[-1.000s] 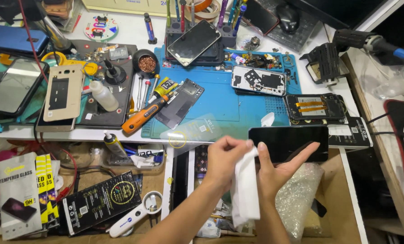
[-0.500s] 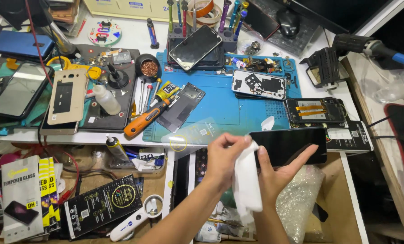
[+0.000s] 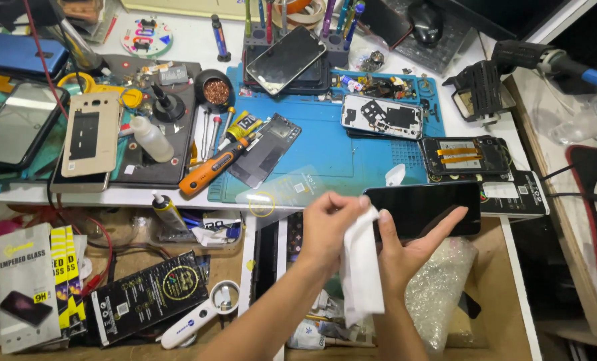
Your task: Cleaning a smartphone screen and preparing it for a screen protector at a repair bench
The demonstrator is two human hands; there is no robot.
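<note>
My right hand [image 3: 408, 247] holds a black phone [image 3: 432, 204] screen-up from beneath, fingers spread under it, just in front of the desk edge. My left hand [image 3: 328, 224] pinches a white wipe cloth [image 3: 360, 267] against the phone's left end; the cloth hangs down between my wrists. A clear glass screen protector [image 3: 291, 187] lies on the blue work mat [image 3: 332, 150] just beyond my left hand.
On the mat lie an orange electric screwdriver [image 3: 211, 167], an opened phone frame [image 3: 382, 117] and a phone body with orange flex cables [image 3: 465, 155]. A gold back cover [image 3: 91, 134] and bottle [image 3: 150, 137] sit left. The open drawer below holds boxed screen protectors [image 3: 28, 287] and bubble wrap [image 3: 438, 294].
Both hands with the phone and cloth have stayed close together; my left hand has shifted the cloth slightly against the phone's left end. The view has drifted a little.
</note>
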